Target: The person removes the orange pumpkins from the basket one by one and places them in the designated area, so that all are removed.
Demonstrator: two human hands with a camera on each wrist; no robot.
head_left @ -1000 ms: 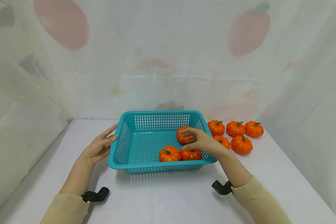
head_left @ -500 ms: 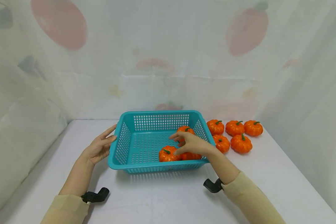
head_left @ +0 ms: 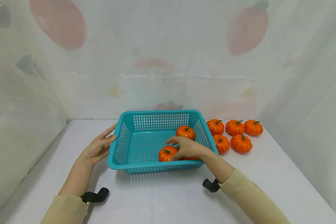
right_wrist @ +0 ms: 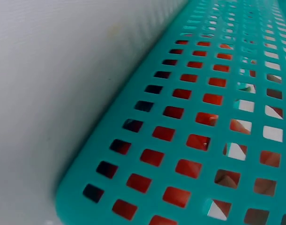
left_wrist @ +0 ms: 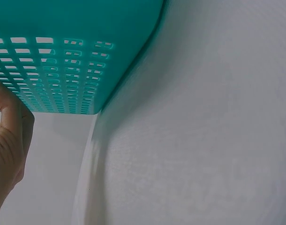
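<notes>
A turquoise mesh basket [head_left: 156, 166] stands on the white table with three small orange pumpkins in its right half. My left hand [head_left: 98, 147] is at the basket's left side, its fairly straight fingers touching the rim and wall. In the left wrist view, that hand [left_wrist: 9, 140] meets the perforated wall, its fingertips hidden. My right hand [head_left: 187, 147] reaches into the basket and grips the front-left pumpkin [head_left: 166, 153], thumb in front and fingers behind. Beneath this hand, the front-right pumpkin [head_left: 191, 158] is mostly covered. A third pumpkin [head_left: 185, 132] sits behind it.
Right of the basket, several more pumpkins [head_left: 241, 143] stand on the table [head_left: 268, 180]. A pale curtain [head_left: 156, 90] hangs behind the table and along both sides. The right wrist view is filled largely by the basket's perforated wall [right_wrist: 147, 126].
My right hand has moved left and down from over the back pumpkin to the front-left one. The back pumpkin is now uncovered. My left hand has stayed at the basket's side.
</notes>
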